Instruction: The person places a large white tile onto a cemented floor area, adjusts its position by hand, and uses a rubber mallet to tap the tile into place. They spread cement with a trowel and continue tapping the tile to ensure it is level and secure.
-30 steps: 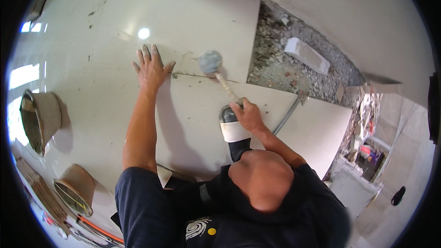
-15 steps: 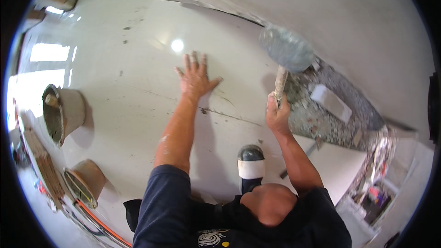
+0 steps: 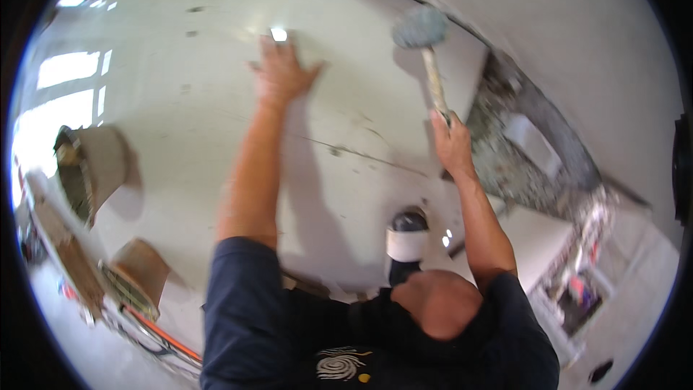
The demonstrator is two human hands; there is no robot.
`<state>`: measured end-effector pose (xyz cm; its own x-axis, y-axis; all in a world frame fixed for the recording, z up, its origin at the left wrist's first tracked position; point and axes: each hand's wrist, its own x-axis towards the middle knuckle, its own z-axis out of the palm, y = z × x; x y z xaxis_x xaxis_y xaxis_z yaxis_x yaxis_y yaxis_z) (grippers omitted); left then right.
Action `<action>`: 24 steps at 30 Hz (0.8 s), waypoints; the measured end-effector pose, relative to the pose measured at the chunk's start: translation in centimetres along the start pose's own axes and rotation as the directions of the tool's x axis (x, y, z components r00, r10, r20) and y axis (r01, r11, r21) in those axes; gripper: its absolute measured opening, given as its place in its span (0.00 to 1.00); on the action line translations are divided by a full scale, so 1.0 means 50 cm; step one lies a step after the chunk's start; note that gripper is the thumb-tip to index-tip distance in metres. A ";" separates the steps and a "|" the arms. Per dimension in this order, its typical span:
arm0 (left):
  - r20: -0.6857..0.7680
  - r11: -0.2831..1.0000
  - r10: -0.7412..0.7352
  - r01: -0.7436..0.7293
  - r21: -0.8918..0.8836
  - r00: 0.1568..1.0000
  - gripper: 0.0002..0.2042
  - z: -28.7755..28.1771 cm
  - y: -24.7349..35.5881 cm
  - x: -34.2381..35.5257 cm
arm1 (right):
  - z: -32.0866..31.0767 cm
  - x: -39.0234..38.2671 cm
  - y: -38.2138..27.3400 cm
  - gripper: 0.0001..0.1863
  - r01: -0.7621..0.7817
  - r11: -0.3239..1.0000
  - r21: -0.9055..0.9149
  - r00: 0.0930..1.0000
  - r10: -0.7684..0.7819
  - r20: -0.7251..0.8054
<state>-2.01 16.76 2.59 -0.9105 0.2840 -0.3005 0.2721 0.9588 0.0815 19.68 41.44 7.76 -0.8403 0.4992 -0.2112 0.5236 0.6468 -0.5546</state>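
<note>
Glossy white floor tiles [image 3: 346, 115] spread out in front of me. My left hand [image 3: 280, 76] lies palm down on a tile, fingers spread, with nothing in its grip. In my right hand [image 3: 453, 143] is the pale handle of a rubber mallet [image 3: 420, 27]. Its grey, dusty head hangs over the far part of the tile, near the wall; whether it touches the surface I cannot tell. A dark seam with crumbs of mortar runs across the tiles between my hands.
Right of the tile lies a bare patch of rubble and mortar [image 3: 498, 152] with a white block [image 3: 533, 144] on it, along the wall [image 3: 563, 36]. Two buckets, one grey [image 3: 108, 162] and one brownish [image 3: 144, 274], stand at the left. Planks [image 3: 65, 245] lie beyond them.
The mallet has swung away from the rubble patch, over the tile and farther out. My left hand has shifted forward and slightly left, still flat. The whole view has tilted somewhat.
</note>
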 end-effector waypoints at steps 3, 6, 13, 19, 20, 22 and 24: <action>-0.030 1.000 0.005 -0.004 0.026 1.000 0.49 0.011 -0.003 0.001 | -0.092 -0.115 0.061 0.23 -0.383 0.810 0.445 0.924 0.330 0.195; -0.012 1.000 -0.002 0.002 -0.021 1.000 0.50 0.017 -0.008 -0.013 | -0.139 -0.204 0.105 0.24 -0.526 0.639 0.562 0.822 0.551 0.142; 0.014 0.997 -0.065 0.066 -0.036 0.998 0.51 0.021 -0.021 -0.062 | -0.118 -0.217 0.129 0.23 -0.581 0.359 0.731 0.691 0.692 0.210; 0.046 0.999 -0.047 0.047 -0.010 0.998 0.50 0.018 -0.028 -0.068 | -0.101 -0.204 0.084 0.21 -0.668 0.529 0.523 0.744 0.457 0.487; 0.049 0.998 -0.045 0.047 -0.037 0.998 0.50 0.016 -0.030 -0.069 | -0.087 -0.204 0.058 0.21 -0.632 0.611 0.477 0.765 0.392 0.511; 0.054 0.997 -0.049 0.053 -0.063 0.997 0.50 0.012 -0.037 -0.072 | -0.068 -0.202 0.011 0.20 -0.572 0.665 0.481 0.793 0.297 0.533; 0.086 0.996 -0.060 0.065 -0.056 0.995 0.49 0.011 -0.051 -0.075 | -0.067 -0.213 -0.011 0.19 -0.528 0.603 0.598 0.818 0.170 0.550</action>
<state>0.89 13.25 2.99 -0.8952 0.2240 -0.3852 0.1944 0.9742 0.1147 28.80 37.68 13.02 -0.6754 0.2007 -0.7096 0.6754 -0.2181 -0.7045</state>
